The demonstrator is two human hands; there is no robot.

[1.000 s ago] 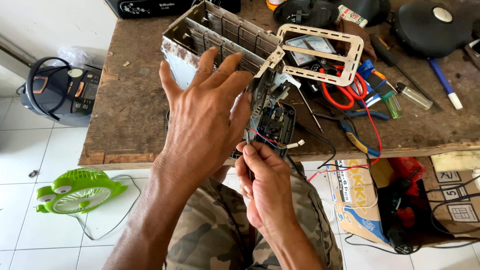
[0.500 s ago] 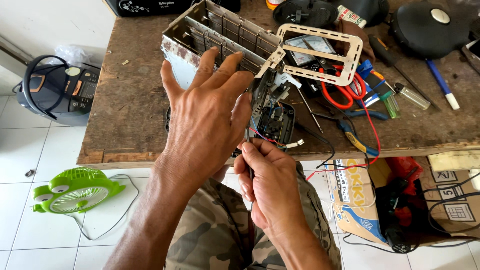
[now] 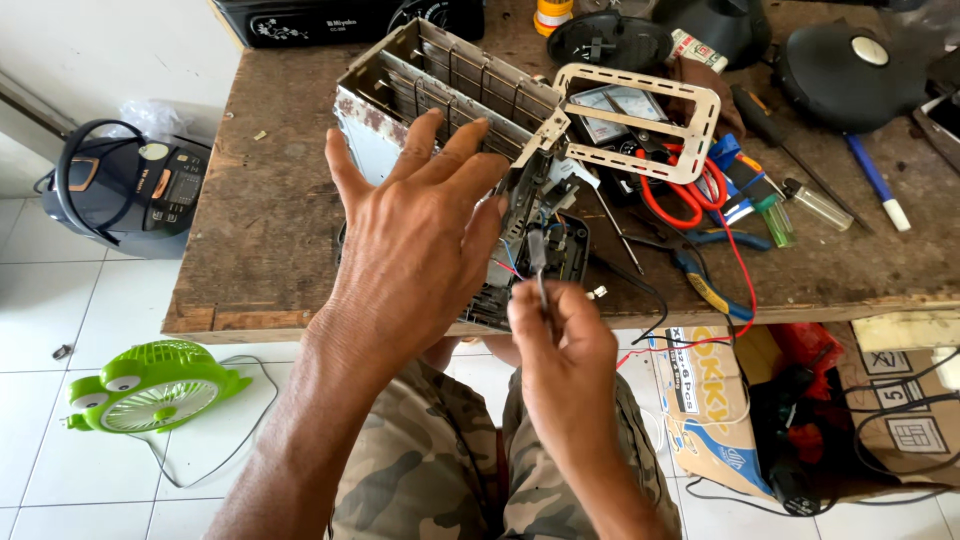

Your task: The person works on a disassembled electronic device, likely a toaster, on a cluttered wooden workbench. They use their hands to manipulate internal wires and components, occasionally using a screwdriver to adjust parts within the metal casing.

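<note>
The wooden table is a worn grey-brown. The metal frame is dull silver with rusty patches. The floor fan is bright green, the trousers a brown-and-olive camouflage. The pliers have blue and yellow handles, the scissors red ones. The floor tiles are white.

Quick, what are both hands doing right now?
Left hand: open, fingers spread, pressed flat on the metal appliance frame.
Right hand: closed, pinching a thin dark tool.
</note>
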